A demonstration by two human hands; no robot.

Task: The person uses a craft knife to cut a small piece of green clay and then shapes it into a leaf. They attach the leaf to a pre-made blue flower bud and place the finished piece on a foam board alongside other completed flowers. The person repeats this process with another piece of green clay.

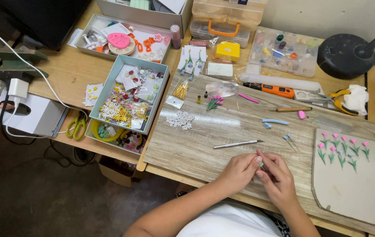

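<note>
My left hand [239,171] and my right hand [276,175] meet near the front edge of a wood-grain work board [196,145]. Their fingertips pinch a tiny pale green piece [261,164] between them. A thin metal craft knife [235,144] lies on the board just beyond my hands. To the right, a grey cardboard sheet [350,188] carries several small pink flowers with green stems [342,149]. A light blue clay roll [275,121] and two pins [290,140] rest further back on the board.
An open grey box of small flower pieces [130,94] sits left of the board, green scissors [77,126] beside it. White flower bits [180,119], an orange tool [268,89], pliers [343,104], clear organiser cases [284,50] and a black lamp base [345,56] line the back.
</note>
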